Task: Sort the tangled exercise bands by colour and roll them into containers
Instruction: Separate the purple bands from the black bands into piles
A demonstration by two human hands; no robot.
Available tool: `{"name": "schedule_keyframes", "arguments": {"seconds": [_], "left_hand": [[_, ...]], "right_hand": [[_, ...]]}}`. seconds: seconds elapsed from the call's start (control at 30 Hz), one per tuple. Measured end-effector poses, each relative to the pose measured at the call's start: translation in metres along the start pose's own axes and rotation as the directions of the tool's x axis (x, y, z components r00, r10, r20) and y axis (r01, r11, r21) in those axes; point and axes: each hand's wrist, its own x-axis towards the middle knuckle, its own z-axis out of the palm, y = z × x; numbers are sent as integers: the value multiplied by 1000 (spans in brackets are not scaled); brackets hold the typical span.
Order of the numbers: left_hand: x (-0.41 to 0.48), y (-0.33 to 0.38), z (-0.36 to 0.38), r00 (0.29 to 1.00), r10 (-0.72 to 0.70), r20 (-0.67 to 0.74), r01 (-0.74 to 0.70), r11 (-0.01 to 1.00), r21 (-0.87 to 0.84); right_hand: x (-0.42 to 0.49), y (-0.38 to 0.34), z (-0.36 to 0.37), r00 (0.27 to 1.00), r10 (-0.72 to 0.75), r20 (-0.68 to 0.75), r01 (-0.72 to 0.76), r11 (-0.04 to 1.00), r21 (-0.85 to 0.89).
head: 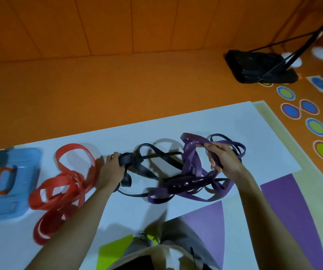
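Tangle (176,181) is risking tightening under hard pulling. Left hand (112,168) is gripping black band (147,172), right hand (223,158) purple band (190,158).

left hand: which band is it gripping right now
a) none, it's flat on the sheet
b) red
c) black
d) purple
c: the left hand has its fingers curled round a bunch of the black band, while the right hand holds the purple bands and the red bands lie loose on the sheet.
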Motion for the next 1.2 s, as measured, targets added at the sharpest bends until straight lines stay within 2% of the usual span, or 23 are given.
{"name": "schedule_keyframes", "arguments": {"seconds": [0.13, 0.2, 0.23, 0.3, 0.37, 0.43, 0.5, 0.57, 0.63, 0.7, 0.8, 0.87, 0.9, 0.97, 1.03, 1.13, 1.2], "left_hand": [[-6, -4, -4, 970, -93, 224, 50, 980, 192], [-11, 8, -7, 930, -100, 354, -30, 939, 344], [-12, 18, -10, 910, -62, 409, -86, 939, 334], [-11, 48, -16, 863, 131, 488, -232, 961, 152], [-11, 87, -19, 772, 336, 540, -340, 935, -95], [-8, 125, -13, 710, 403, 577, -275, 913, -300], [-1, 149, 6, 754, 365, 546, -227, 925, -304], [7, 158, 29, 813, 303, 497, -258, 953, -158], [15, 155, 53, 825, 248, 508, -289, 957, 1], [21, 147, 74, 835, 202, 513, -261, 964, 46], [24, 138, 82, 881, 182, 437, -162, 983, -83], [28, 135, 75, 923, 131, 362, -23, 957, -288], [33, 134, 69, 940, 61, 335, 91, 903, -420], [48, 130, 61, 953, -81, 290, 243, 779, -578], [61, 129, 54, 955, -145, 260, 276, 761, -588], [64, 132, 44, 970, -191, 152, 243, 823, -513], [65, 134, 39, 968, -206, 143, 248, 858, -450]], "right_hand": [[4, -18, 1, 998, -59, -13, 58, 997, -59], [3, -27, 4, 996, -85, -2, 85, 992, -94], [2, -31, 7, 996, -91, 11, 92, 990, -107], [-3, -39, 13, 994, -95, 52, 101, 988, -119], [-8, -45, 18, 991, -101, 92, 112, 987, -119], [-9, -50, 19, 988, -108, 114, 121, 986, -111], [-10, -55, 16, 985, -118, 127, 131, 987, -98], [-10, -58, 10, 984, -129, 126, 138, 988, -66], [-9, -58, -1, 982, -144, 119, 148, 989, -22], [-5, -58, -16, 984, -145, 104, 146, 989, -8], [2, -57, -36, 988, -136, 72, 135, 991, 21], [11, -54, -49, 992, -123, 40, 121, 992, 48], [16, -51, -55, 993, -117, 25, 116, 992, 46], [28, -47, -66, 995, -92, 26, 90, 995, 40], [46, -40, -76, 997, -67, 45, 66, 997, 25], [76, -39, -87, 995, -45, 90, 49, 998, -45], [97, -35, -97, 994, -13, 105, 23, 996, -89]]}}
